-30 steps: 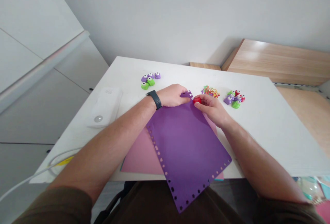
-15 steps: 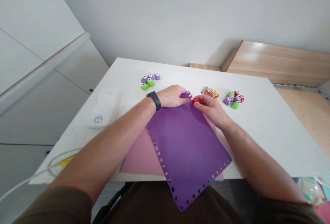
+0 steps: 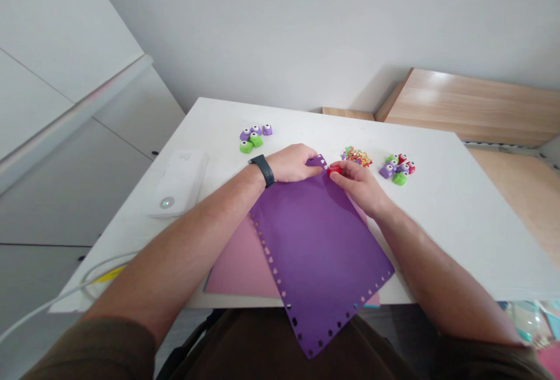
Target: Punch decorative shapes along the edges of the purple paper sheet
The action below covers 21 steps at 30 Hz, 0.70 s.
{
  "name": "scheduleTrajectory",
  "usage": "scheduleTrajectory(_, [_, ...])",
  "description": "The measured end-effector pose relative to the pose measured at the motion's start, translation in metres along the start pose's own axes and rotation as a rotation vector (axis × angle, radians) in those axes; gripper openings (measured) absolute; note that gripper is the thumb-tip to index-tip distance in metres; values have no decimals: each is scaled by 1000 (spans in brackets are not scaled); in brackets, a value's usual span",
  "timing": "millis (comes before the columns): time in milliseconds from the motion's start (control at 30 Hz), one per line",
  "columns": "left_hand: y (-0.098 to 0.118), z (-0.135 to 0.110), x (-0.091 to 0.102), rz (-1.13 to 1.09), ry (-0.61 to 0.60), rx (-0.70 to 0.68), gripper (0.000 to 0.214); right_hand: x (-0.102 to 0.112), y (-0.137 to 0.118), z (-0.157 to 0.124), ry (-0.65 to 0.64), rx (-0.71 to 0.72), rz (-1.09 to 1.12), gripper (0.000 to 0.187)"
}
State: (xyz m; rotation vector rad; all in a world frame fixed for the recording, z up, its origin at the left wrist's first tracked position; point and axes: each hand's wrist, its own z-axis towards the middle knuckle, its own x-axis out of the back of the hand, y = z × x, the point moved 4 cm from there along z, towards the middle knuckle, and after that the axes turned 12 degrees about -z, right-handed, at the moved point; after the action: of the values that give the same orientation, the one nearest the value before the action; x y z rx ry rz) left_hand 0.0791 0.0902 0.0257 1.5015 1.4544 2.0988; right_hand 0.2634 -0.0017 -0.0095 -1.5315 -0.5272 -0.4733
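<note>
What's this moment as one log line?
left hand: holds purple sheet | right hand: red punch at sheet corner | nearby: pink sheet, confetti

White table (image 3: 441, 216) taken as reference; top matt, evenly lit by soft diffuse light. Behind the table: plain pale grey wall (image 3: 306, 24), smooth finish. Left of the table: white cabinet fronts (image 3: 52, 65); a long pale rail (image 3: 79, 114) runs diagonally across them; small dark knobs (image 3: 154, 151) sit lower down. Right of and behind the table: light wooden worktop (image 3: 485, 103), grain visible, brightest near the wall; a soft shadow lies on the wall at its end nearest the table.
</note>
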Motion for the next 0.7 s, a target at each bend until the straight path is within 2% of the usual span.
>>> scheduleTrajectory(133, [-1, 1, 0, 9, 0, -4, 34, 0, -2, 0, -5, -37, 67, 37])
scheduleTrajectory(700, [1, 0, 1, -9, 5, -6, 36, 1, -1, -1, -1, -57, 63, 44])
